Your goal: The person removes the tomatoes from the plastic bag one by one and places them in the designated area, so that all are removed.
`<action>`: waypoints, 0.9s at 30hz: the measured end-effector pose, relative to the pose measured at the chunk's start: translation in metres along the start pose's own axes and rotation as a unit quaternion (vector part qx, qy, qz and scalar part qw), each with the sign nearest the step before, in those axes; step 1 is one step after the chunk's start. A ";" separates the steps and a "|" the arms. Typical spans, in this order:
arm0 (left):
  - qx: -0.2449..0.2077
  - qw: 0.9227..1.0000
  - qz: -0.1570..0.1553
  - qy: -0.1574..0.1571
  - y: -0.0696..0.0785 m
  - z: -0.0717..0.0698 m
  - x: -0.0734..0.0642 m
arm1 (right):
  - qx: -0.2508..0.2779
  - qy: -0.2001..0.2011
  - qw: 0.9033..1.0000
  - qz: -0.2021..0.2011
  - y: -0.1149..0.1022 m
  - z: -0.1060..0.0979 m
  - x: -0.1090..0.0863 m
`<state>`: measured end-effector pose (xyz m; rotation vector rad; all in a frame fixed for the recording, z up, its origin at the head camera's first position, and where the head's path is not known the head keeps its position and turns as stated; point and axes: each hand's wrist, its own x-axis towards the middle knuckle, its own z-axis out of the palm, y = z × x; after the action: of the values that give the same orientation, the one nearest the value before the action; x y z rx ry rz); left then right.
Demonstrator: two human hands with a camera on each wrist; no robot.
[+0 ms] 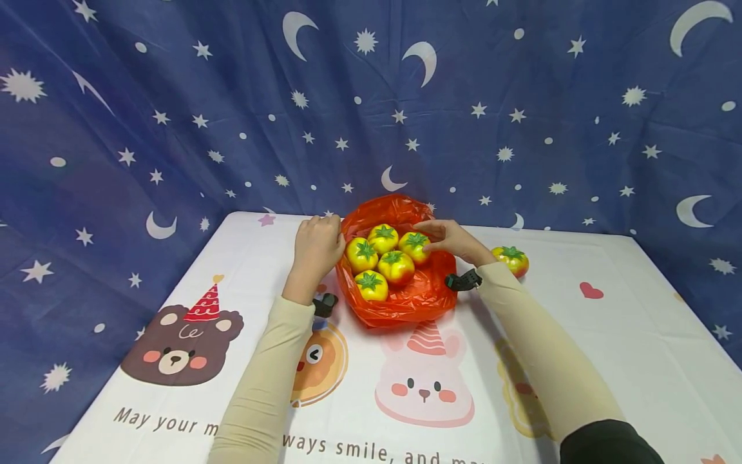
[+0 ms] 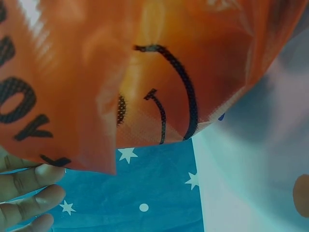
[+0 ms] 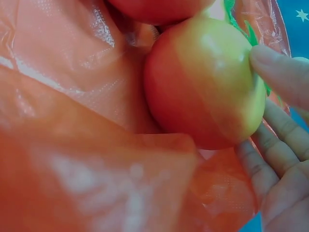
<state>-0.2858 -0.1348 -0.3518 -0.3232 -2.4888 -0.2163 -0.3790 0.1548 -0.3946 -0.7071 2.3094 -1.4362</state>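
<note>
An orange-red plastic bag (image 1: 426, 283) stands with its mouth spread wide, several yellow-and-red tomatoes with green star-shaped tops gathered inside. At the bag's left rim my left hand (image 1: 317, 248) grips the plastic; in the left wrist view its fingers (image 2: 48, 198) curl by the printed bag wall, the thumb hidden. My right hand (image 1: 455, 240) reaches over the right rim and holds the tomato (image 1: 414, 245) at the upper right of the group. The right wrist view shows the thumb (image 3: 277, 65) by that tomato's green top and the fingers round its lower side.
Another tomato (image 1: 513, 259) lies on the table to the right of the bag, partly behind the right forearm. The white tablecloth (image 1: 632, 322) carries printed cartoon animals and lettering. A blue curtain (image 1: 371, 129) with moons and stars hangs right behind the table.
</note>
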 end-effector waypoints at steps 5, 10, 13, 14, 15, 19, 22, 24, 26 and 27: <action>0.002 1.000 -0.001 -0.002 0.000 0.001 0.000 | 0.003 -0.009 1.000 0.002 0.000 0.002 0.000; 0.001 1.000 -0.001 0.002 0.000 0.001 0.000 | -0.004 -0.021 1.000 0.007 0.002 0.002 0.000; 0.000 1.000 0.000 0.005 -0.001 0.001 0.000 | -0.014 -0.024 1.000 0.008 0.003 0.002 0.000; 0.000 1.000 0.000 0.006 -0.001 0.001 0.000 | -0.014 -0.025 1.000 0.009 0.003 0.002 -0.001; 0.000 1.000 0.000 0.007 -0.001 0.001 -0.001 | -0.016 -0.026 0.999 0.010 0.003 0.002 -0.001; 0.001 1.000 0.000 0.008 -0.001 0.001 0.000 | -0.028 -0.029 0.999 0.017 0.004 -0.001 -0.003; 0.001 1.000 -0.001 0.007 -0.001 0.000 0.000 | -0.044 -0.029 0.998 0.026 0.005 -0.004 -0.005; 0.003 1.000 -0.003 0.005 -0.002 0.000 0.000 | -0.053 -0.029 0.998 0.027 0.006 -0.005 -0.005; 0.005 1.000 -0.003 0.003 -0.002 0.000 0.000 | -0.061 -0.028 0.997 0.028 0.005 -0.007 -0.007; 0.005 1.000 -0.003 0.003 -0.002 0.000 0.000 | -0.063 -0.028 0.997 0.028 0.006 -0.008 -0.007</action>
<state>-0.2868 -0.1369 -0.3520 -0.3097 -2.4851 -0.2064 -0.3784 0.1666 -0.3960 -0.7019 2.3724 -1.2399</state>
